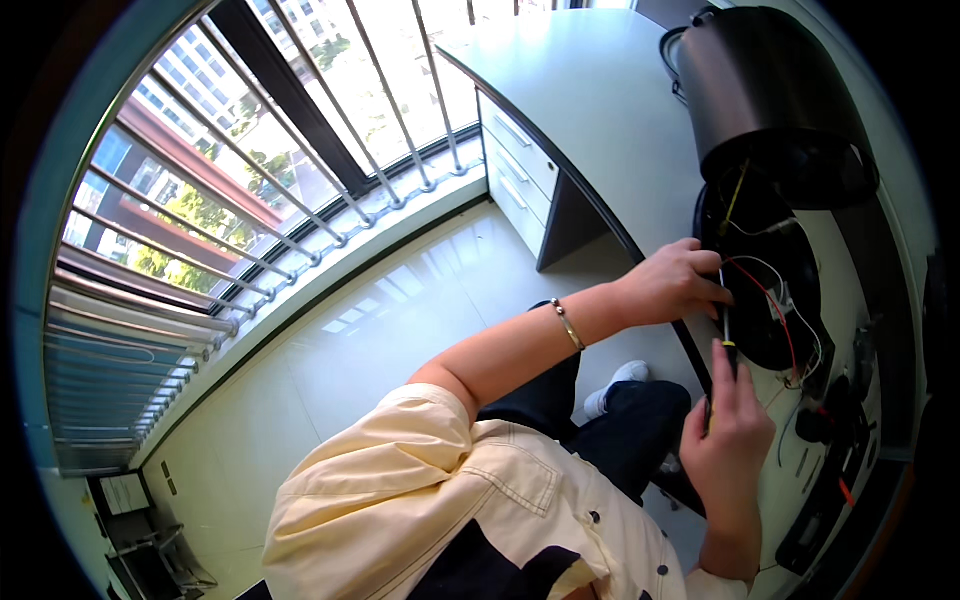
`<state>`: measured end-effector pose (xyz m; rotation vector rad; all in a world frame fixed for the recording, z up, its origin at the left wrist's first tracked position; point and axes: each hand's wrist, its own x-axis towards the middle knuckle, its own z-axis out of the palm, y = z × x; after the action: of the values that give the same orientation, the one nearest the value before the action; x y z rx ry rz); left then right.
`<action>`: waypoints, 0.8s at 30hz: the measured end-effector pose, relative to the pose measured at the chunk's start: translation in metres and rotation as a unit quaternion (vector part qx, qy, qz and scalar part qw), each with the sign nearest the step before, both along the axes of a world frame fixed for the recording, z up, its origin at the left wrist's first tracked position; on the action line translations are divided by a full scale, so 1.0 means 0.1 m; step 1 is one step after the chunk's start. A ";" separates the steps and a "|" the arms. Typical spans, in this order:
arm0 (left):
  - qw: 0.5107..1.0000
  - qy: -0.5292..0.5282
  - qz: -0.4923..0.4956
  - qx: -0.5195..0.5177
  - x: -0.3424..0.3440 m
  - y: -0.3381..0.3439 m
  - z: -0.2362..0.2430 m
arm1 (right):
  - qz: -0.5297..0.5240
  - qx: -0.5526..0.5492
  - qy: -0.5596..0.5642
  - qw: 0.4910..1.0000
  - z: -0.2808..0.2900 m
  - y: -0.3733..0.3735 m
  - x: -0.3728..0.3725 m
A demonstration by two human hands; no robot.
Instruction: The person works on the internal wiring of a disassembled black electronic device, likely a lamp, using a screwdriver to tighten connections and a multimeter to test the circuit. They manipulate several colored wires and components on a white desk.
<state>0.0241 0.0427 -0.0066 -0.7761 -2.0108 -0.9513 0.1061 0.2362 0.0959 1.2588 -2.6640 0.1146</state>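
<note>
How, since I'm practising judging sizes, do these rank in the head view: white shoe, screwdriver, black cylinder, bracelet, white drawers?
1. Black cylinder
2. White drawers
3. White shoe
4. Bracelet

Unranked: screwdriver. The right hand covers much of its handle, so its full size doesn't show.

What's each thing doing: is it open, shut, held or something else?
Left hand: fingers bent, beside the shaft
Right hand: closed around the screwdriver
Screwdriver: held, shaft pointing away from the person
Black cylinder: open at its near end
Red wire: uncovered, curving
Drawers: shut
Window: barred; can't tell whether open
</note>
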 end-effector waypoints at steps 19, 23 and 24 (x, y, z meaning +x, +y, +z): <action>1.000 -0.017 0.005 0.014 0.00 0.06 0.07 | -0.178 -0.516 -0.549 0.633 -0.11 0.11 -0.04; 1.000 -0.011 0.008 0.018 -0.01 0.07 0.05 | -0.200 -0.448 -0.496 0.717 -0.11 0.16 -0.04; 1.000 -0.010 0.009 0.018 -0.01 0.07 0.04 | -0.199 -0.423 -0.488 0.737 -0.10 0.17 -0.05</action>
<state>0.0233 0.0493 -0.0030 -0.7293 -2.0082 -0.9858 0.1006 0.2528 0.0859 0.2677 -2.7726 2.1277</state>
